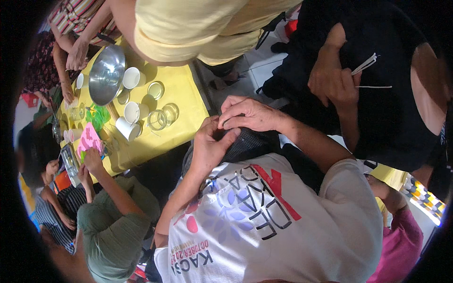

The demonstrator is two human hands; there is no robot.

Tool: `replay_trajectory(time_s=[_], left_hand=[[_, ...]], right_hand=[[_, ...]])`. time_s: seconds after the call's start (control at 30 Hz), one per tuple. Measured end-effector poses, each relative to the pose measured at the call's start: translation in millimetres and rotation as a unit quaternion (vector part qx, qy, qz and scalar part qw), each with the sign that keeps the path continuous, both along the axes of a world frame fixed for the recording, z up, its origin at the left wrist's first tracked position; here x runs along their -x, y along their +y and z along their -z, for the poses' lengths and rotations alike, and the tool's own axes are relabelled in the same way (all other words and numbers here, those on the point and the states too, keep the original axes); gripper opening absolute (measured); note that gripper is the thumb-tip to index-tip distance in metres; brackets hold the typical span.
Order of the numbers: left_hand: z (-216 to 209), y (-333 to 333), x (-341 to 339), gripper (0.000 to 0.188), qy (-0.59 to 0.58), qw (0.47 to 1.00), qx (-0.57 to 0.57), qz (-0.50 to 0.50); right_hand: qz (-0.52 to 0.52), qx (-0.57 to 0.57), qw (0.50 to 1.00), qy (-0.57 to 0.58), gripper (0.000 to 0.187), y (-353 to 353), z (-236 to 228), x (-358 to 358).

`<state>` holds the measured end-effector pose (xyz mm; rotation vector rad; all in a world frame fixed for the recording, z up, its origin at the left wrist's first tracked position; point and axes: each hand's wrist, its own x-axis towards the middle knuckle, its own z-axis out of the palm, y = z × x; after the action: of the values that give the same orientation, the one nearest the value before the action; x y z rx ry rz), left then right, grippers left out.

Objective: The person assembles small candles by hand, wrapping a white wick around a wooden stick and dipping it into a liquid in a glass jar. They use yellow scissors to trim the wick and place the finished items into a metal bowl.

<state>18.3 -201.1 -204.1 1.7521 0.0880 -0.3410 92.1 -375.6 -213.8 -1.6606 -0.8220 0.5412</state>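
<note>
My left hand (211, 145) and my right hand (252, 114) meet in front of my white shirt, just off the right end of the yellow-covered table (155, 139). Both are closed, thumbs and fingertips pressed together. A small dark edge shows at the right fingertips, but what they pinch is mostly hidden and too small to name. Nearest to them on the table is an open glass jar (157, 120). Beside it stand white paper cups (126, 128) and a round metal lid (155, 90).
A large steel bowl (107, 75) stands farther left, near a pink sheet (89, 139) and crumpled green plastic (98, 116). People crowd every side. At the right, another person's hand (332, 78) grips thin white wick-like strings (365, 65). A person in yellow (203, 33) stands ahead.
</note>
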Motion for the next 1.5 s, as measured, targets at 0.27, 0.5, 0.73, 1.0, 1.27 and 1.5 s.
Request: replay_trajectory(time_s=[0.27, 0.5, 0.73, 1.0, 1.27, 1.5], left_hand=[[0, 2, 3, 0.009, -0.001, 1.0, 0.013, -0.014], [12, 32, 23, 0.012, 0.045, 0.99, 0.025, -0.133], [18, 55, 52, 0.017, 0.084, 0.979, -0.009, -0.183], [6, 49, 60, 0.008, 0.046, 0.972, -0.089, -0.211], [-12, 41, 32, 0.032, -0.271, 0.937, -0.218, 0.041], [-30, 23, 4, 0.055, -0.26, 0.876, -0.324, 0.243]], right_hand=[[0.227, 0.091, 0.97, 0.001, 0.033, -23, -27, 23], [0.056, 0.129, 0.99, -0.018, 0.031, -19, -32, 28], [-0.052, 0.159, 0.986, 0.0, 0.024, -18, -33, 23], [-0.155, 0.163, 0.974, -0.016, 0.019, -21, -47, 19], [-0.116, 0.17, 0.976, 0.075, 0.016, -22, -51, 23], [-0.099, 0.165, 0.98, 0.042, 0.015, -29, -51, 24]])
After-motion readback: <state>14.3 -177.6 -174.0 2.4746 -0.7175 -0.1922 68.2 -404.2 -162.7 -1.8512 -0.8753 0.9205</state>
